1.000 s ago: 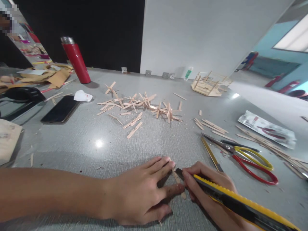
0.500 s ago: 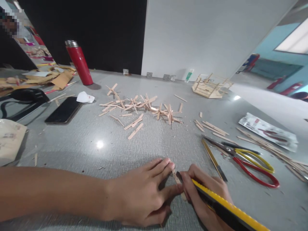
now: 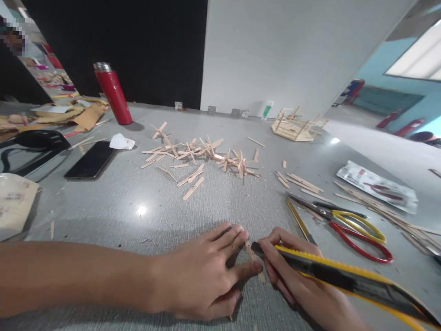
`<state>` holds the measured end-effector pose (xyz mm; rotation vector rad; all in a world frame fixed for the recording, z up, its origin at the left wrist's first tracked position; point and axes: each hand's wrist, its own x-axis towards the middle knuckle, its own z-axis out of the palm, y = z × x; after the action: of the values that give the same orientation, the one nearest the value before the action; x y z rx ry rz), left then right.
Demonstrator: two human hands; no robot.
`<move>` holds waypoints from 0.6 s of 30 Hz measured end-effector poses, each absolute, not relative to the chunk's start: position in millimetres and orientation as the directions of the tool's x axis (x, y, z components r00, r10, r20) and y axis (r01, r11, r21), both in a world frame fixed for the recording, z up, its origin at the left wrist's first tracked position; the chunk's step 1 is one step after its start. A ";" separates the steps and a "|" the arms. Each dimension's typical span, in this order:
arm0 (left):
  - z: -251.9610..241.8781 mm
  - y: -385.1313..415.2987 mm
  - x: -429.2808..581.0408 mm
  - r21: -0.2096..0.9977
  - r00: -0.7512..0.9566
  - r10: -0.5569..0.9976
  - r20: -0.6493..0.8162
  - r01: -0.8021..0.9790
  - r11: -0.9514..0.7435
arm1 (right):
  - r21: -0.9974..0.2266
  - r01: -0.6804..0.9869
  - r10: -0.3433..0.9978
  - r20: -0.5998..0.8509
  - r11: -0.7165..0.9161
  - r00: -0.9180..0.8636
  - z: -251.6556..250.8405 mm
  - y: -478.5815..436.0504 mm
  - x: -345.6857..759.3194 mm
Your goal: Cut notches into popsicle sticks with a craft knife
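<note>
My left hand (image 3: 206, 271) lies over the grey table, its fingertips and thumb pressing a short flat wooden stick (image 3: 261, 277) down against it. A small notch or cut mark shows in the stick between the fingers. In my right hand (image 3: 292, 271) is a yellow and black utility knife (image 3: 330, 273), gripped like a pen with its fingers closed near the front. The knife's dark tip sits at the stick's right edge; whether it cuts in, I cannot tell. Beyond the hands lies a loose pile of notched and crossed wooden sticks (image 3: 210, 149).
Scissors (image 3: 330, 215) with red and yellow handles lie right, beside a gold-coloured strip (image 3: 298, 218) and more sticks (image 3: 305, 182). A wooden stick frame (image 3: 296, 128) stands at the back. Left are a red flask (image 3: 115, 96), a phone (image 3: 91, 161) and cardboard scraps (image 3: 90, 117).
My right hand has turned the knife so its handle lies flatter and points further right. The knife tip stays by the stick. My left hand keeps its hold, and the view has shifted slightly.
</note>
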<state>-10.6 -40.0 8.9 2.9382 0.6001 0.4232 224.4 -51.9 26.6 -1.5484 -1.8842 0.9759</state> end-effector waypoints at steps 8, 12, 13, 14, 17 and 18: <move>11.3 -39.5 -12.3 0.181 0.884 0.401 0.240 0.365 -0.913 | -0.921 0.367 0.966 -0.202 -0.132 -0.160 30.0 -55.8 244.5; 8.2 -39.8 -11.3 0.183 0.886 0.393 0.244 0.356 -0.916 | -0.871 0.483 0.958 -0.207 -0.089 -0.197 32.8 -55.8 245.7; 8.0 -39.8 -11.0 0.183 0.887 0.392 0.245 0.354 -0.917 | -0.863 0.494 0.953 -0.227 -0.102 -0.199 31.6 -55.8 245.3; 8.1 -39.7 -10.7 0.184 0.888 0.391 0.241 0.354 -0.917 | -0.859 0.500 0.951 -0.238 -0.111 -0.197 29.6 -55.9 244.9; 9.0 -39.4 -9.9 0.184 0.895 0.389 0.220 0.353 -0.917 | -0.854 0.518 0.965 -0.170 -0.044 -0.200 23.3 -56.7 243.5; 9.1 -39.3 -9.8 0.182 0.896 0.388 0.215 0.353 -0.918 | -0.848 0.531 0.969 -0.138 -0.009 -0.204 22.3 -56.9 243.1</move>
<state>-9.8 -39.3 9.1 2.9232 0.5744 0.3744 243.1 -56.9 22.3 -1.5529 -1.7676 1.1318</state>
